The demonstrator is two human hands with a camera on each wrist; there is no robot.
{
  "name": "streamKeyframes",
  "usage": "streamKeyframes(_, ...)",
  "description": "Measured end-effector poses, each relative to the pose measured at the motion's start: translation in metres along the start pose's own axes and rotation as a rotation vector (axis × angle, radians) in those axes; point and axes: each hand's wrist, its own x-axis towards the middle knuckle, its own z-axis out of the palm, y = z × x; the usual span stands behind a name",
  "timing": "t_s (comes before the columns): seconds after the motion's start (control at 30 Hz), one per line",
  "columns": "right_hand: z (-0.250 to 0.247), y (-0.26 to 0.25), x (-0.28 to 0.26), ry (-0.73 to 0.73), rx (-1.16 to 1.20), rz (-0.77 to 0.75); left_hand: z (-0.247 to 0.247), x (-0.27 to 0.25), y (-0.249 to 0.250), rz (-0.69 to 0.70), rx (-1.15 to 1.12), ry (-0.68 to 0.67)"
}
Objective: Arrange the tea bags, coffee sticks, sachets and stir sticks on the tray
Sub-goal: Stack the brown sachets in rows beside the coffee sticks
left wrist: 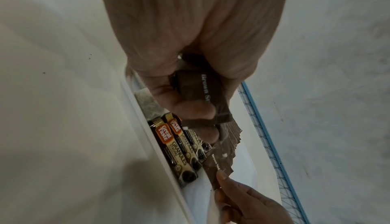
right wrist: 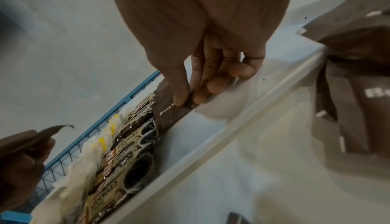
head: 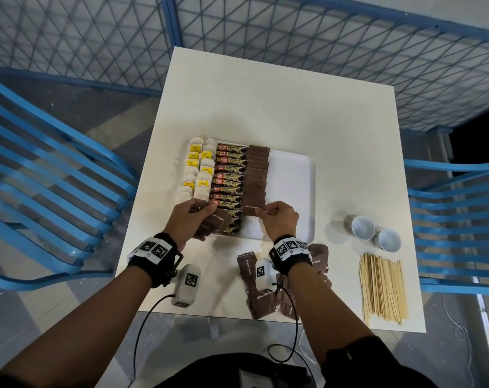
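One sachet [head: 254, 206] in right grip [head: 278, 219], on tray [head: 293, 175]

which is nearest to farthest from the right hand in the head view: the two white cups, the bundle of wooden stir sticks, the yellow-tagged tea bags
Measured from the right hand in the head view:
1. The two white cups, to its right on the table, are nearest.
2. The yellow-tagged tea bags, in the tray's left column, and the bundle of wooden stir sticks, at the table's near right corner, are too close to call.
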Motion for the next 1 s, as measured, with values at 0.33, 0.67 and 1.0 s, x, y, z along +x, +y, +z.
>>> streamKeyframes(0.33,-0.007,-0.001,-0.005,0.052,0.020,0.015,0.005,-0.002,0.002,-0.007,-0.006,0.002)
streamKeyframes(0.67,0.013,-0.045,-0.029,-0.351,0.094,-0.302,0.016,-0.006,0.009,0.126,0.039,0.041)
streamKeyframes(1.0,0.001,-0.035,-0.018,-0.246,0.221,-0.270,0.018,-0.009,0.012,0.099,0.007,0.014)
